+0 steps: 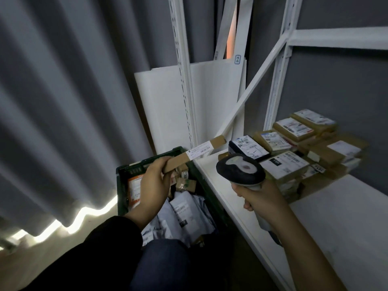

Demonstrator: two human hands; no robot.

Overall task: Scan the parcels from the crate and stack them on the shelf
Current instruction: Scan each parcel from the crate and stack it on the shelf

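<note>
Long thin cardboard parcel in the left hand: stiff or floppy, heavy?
Probably stiff: the long cardboard parcel juts out straight, no sag, though the left hand grips only one end. Likely light, held that way one-handed. Flat sides suggest it won't roll.

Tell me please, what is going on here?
A person is scanning. The left hand holds a long parcel over the crate, label up. The right hand grips a scanner beside it. On the shelf, other parcels lie stacked, and the crate holds many more.
</note>
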